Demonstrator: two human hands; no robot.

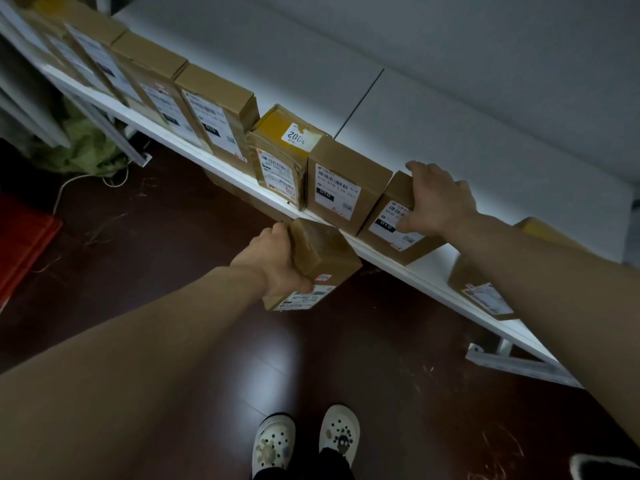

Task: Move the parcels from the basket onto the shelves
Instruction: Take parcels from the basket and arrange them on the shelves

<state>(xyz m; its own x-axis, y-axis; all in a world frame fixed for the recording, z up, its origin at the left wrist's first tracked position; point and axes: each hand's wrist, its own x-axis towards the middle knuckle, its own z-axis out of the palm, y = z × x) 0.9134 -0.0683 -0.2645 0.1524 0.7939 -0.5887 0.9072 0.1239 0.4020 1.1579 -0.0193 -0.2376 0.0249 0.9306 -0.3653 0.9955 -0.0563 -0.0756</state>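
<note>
A white shelf (398,109) runs diagonally from upper left to lower right. A row of brown cardboard parcels stands along its front edge. My right hand (438,199) grips the last parcel in that row (398,230), thumb on its labelled front and fingers over its top. My left hand (277,261) holds another taped brown parcel (320,258) in the air just in front of the shelf edge, below the row. To the right, a further parcel (485,289) lies flat on the shelf, partly hidden by my right forearm. No basket is in view.
The red thing (20,244) at the left edge sits on the dark wooden floor. A green bag (83,143) and a cable lie under the shelf at the left. Metal shelf feet (519,362) stand at the right. My two shoes (308,434) are at the bottom.
</note>
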